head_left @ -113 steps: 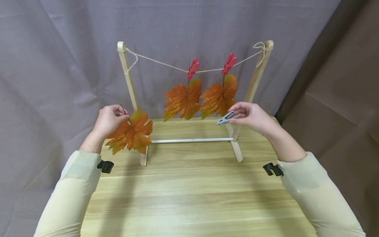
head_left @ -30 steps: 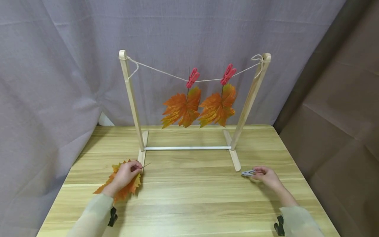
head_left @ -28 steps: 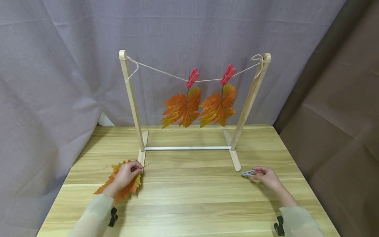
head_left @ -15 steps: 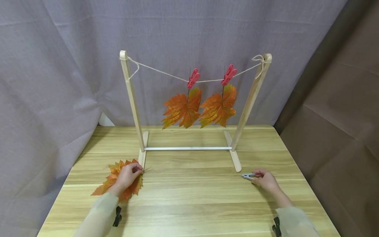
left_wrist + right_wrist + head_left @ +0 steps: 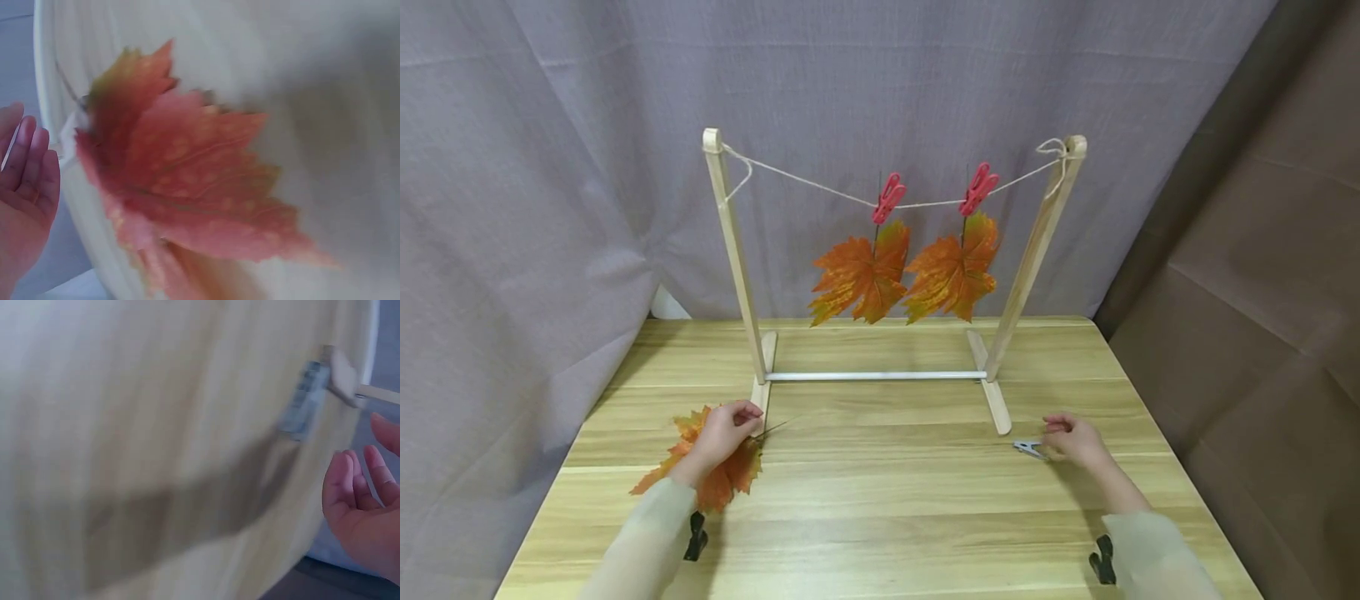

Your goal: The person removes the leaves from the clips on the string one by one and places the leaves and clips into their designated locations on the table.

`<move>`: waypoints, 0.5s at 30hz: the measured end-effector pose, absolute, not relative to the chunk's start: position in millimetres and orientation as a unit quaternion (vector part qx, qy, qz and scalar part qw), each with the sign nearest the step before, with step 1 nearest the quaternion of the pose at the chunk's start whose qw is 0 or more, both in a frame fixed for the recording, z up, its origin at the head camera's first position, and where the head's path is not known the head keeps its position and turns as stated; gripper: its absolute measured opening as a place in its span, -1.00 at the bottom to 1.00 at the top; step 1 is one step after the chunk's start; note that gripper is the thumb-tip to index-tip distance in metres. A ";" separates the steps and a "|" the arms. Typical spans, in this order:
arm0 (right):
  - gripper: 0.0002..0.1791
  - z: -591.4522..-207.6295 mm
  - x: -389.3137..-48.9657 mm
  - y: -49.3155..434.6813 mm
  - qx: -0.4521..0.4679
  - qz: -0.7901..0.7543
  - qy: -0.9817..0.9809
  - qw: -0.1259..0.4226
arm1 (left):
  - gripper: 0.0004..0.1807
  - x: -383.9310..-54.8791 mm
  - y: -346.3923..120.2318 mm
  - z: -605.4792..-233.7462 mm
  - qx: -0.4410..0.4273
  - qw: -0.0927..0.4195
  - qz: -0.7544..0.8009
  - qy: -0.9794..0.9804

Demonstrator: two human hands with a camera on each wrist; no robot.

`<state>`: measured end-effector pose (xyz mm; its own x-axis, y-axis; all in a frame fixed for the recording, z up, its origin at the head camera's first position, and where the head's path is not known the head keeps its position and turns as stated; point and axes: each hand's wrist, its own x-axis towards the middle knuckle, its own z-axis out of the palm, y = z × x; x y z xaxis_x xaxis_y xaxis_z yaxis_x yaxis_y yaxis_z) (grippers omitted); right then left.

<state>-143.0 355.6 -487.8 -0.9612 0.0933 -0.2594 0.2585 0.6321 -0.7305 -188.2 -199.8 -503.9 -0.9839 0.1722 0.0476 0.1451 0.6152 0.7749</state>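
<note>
The loose leaf [image 5: 735,478] slants, stem [image 5: 772,431] rightward; grey clip [image 5: 1027,450] seemingly points left.

Pale cream sleeves [image 5: 642,542], black wrist devices [image 5: 697,536] (one per arm), bare hands [image 5: 721,433]

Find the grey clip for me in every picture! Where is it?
Head: the grey clip is right of the middle, in the lower half, just left of the person's right hand.
Left wrist: it isn't in this picture.
Right wrist: the grey clip is at the upper right, near the stand's foot.
Shared landmark: the wooden table shows in all three.
</note>
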 end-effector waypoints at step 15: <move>-0.54 -378.4 -180.4 339.7 -0.003 -0.546 0.836 0.052 | -0.81 -203.3 -186.6 -427.9 0.133 0.009 0.471 0.872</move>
